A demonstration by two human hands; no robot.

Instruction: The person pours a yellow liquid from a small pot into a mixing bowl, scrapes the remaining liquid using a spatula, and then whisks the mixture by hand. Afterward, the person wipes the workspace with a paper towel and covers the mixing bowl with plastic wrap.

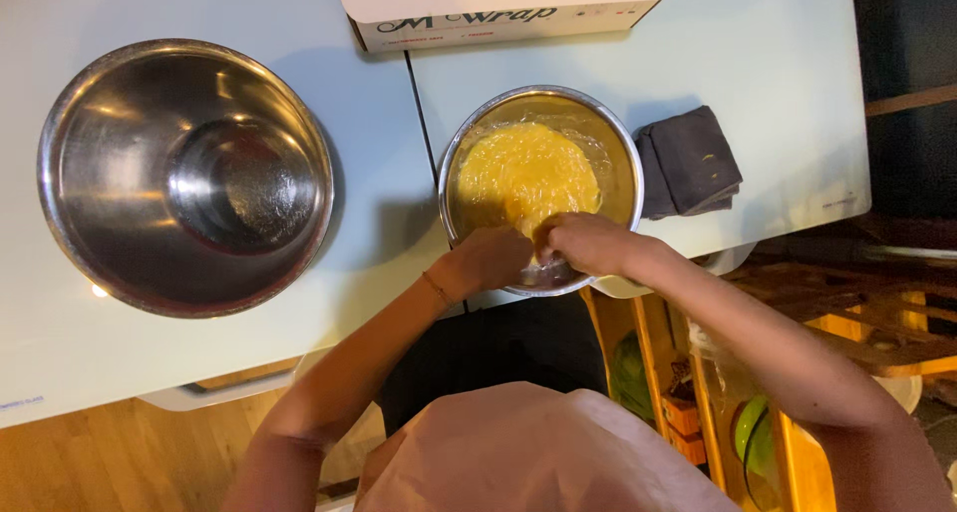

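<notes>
My hands pressing wrap over the dough bowl.
My left hand and right hand, fingers curled, pinch clear wrap at the small bowl's near rim.

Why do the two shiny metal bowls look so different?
The big round steel bowl on the left is wider than the small round steel bowl in the middle. The big bowl is empty, showing its bare bottom, while the small bowl holds yellow dough under clear wrap. Nobody touches the big bowl; the left hand and right hand are at the small bowl's near rim. Both are shiny, round and sit on the white table.
</notes>
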